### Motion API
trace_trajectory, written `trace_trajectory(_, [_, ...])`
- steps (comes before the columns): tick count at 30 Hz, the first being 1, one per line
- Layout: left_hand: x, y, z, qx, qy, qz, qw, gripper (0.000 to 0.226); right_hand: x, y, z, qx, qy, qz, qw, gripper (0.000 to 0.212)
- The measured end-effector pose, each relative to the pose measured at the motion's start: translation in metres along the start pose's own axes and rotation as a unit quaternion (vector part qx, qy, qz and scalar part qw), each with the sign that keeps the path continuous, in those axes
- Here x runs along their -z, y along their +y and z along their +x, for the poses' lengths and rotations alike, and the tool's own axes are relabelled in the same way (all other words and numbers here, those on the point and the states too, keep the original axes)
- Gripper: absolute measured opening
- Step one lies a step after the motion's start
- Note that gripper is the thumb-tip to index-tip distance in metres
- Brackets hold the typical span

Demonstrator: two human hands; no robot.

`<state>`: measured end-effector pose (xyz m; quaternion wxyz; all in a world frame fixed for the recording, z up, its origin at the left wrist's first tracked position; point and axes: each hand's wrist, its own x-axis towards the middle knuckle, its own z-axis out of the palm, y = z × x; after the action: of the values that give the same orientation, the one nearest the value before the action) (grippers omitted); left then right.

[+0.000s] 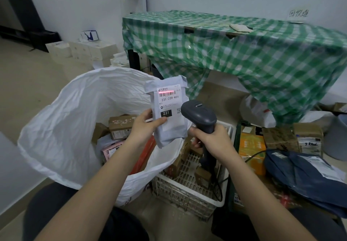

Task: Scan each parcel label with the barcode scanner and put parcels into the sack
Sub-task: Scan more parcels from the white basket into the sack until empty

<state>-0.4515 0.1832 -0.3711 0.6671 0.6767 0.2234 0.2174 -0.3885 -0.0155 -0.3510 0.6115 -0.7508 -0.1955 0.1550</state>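
Hands meet above an open white sack [62, 120], seen from the person's own head looking down. The left hand [145, 126] holds a grey parcel [169, 113] upright over the sack's right rim, thumb pressed across the front near a black "231" mark and fingers curled behind it. The parcel's label [169, 100] faces the viewer, likely so the code is square to the reader.

The right hand [210, 137] is wrapped tight around the handle of a dark grey barcode scanner [199, 116], just right of the parcel, its head tilted up and left. A red line of light lies across the barcode at the top of the label, so scanning appears to be under way. A black cable hangs from the handle.

Both forearms reach forward from the bottom of the view, bare, wrists slightly raised.

Several boxes and packets already lie inside the sack. A white plastic crate [189, 190] with small boxes sits beneath the scanner. More parcels [277, 147] are piled on the floor to the right, below a table [244, 53] covered in green checked cloth.
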Motion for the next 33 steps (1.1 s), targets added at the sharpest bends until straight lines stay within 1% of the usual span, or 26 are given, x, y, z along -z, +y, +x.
trace_trajectory(3, [0.018, 0.002, -0.004, -0.029, 0.03, -0.012, 0.999, 0.04, -0.005, 0.004, 0.008, -0.004, 0.005, 0.054, 0.999, 0.008])
trace_trajectory(5, [0.035, 0.003, -0.005, -0.051, 0.076, 0.005, 0.996, 0.037, -0.009, 0.008, 0.014, -0.014, 0.022, 0.073, 0.997, 0.01])
trace_trajectory(7, [0.059, 0.001, 0.0, -0.073, 0.124, 0.051, 0.988, 0.031, -0.014, 0.014, 0.021, -0.029, 0.042, 0.082, 0.995, 0.014])
trace_trajectory(8, [0.07, 0.0, 0.004, -0.08, 0.144, 0.1, 0.981, 0.028, -0.015, 0.018, 0.024, -0.037, 0.048, 0.089, 0.994, 0.015])
trace_trajectory(9, [0.082, -0.003, 0.01, -0.078, 0.158, 0.176, 0.969, 0.028, -0.016, 0.02, 0.027, -0.044, 0.051, 0.09, 0.994, 0.014])
trace_trajectory(11, [0.099, -0.011, 0.025, -0.041, 0.174, 0.343, 0.922, 0.045, -0.017, 0.025, 0.03, -0.056, 0.049, 0.081, 0.994, 0.009])
trace_trajectory(12, [0.103, -0.015, 0.03, -0.01, 0.179, 0.388, 0.904, 0.052, -0.016, 0.028, 0.031, -0.058, 0.047, 0.071, 0.995, 0.005])
trace_trajectory(13, [0.102, -0.017, 0.033, 0.005, 0.175, 0.402, 0.899, 0.057, -0.013, 0.032, 0.031, -0.061, 0.047, 0.058, 0.995, 0.007])
trace_trajectory(14, [0.095, -0.017, 0.035, -0.001, 0.162, 0.396, 0.904, 0.059, -0.009, 0.036, 0.031, -0.068, 0.051, 0.051, 0.995, 0.008])
trace_trajectory(15, [0.083, -0.014, 0.035, -0.029, 0.144, 0.382, 0.912, 0.058, -0.003, 0.042, 0.031, -0.079, 0.058, 0.047, 0.994, 0.008])
trace_trajectory(17, [0.052, -0.013, 0.03, -0.08, 0.098, 0.348, 0.929, 0.049, 0.011, 0.058, 0.029, -0.107, 0.075, 0.044, 0.991, 0.013])
trace_trajectory(19, [0.016, -0.018, 0.023, -0.099, 0.041, 0.322, 0.94, 0.04, 0.028, 0.076, 0.026, -0.138, 0.098, 0.043, 0.985, 0.017])
trace_trajectory(23, [-0.058, -0.035, 0.005, -0.106, -0.084, 0.271, 0.953, 0.033, 0.065, 0.108, 0.014, -0.18, 0.131, 0.047, 0.974, 0.01])
trace_trajectory(24, [-0.076, -0.04, 0.002, -0.101, -0.114, 0.258, 0.954, 0.031, 0.073, 0.116, 0.012, -0.185, 0.139, 0.044, 0.972, 0.007])
trace_trajectory(26, [-0.111, -0.053, -0.002, -0.084, -0.174, 0.23, 0.954, 0.029, 0.086, 0.128, 0.01, -0.195, 0.152, 0.037, 0.968, 0.008])
trace_trajectory(28, [-0.142, -0.068, 0.0, -0.05, -0.209, 0.214, 0.953, 0.031, 0.096, 0.14, 0.012, -0.198, 0.166, 0.038, 0.965, 0.011])
trace_trajectory(31, [-0.174, -0.101, 0.015, 0.017, -0.216, 0.217, 0.952, 0.04, 0.102, 0.157, 0.019, -0.206, 0.17, 0.045, 0.963, 0.011])
trace_trajectory(33, [-0.186, -0.128, 0.029, 0.067, -0.211, 0.239, 0.945, 0.046, 0.102, 0.169, 0.027, -0.22, 0.178, 0.044, 0.958, 0.011])
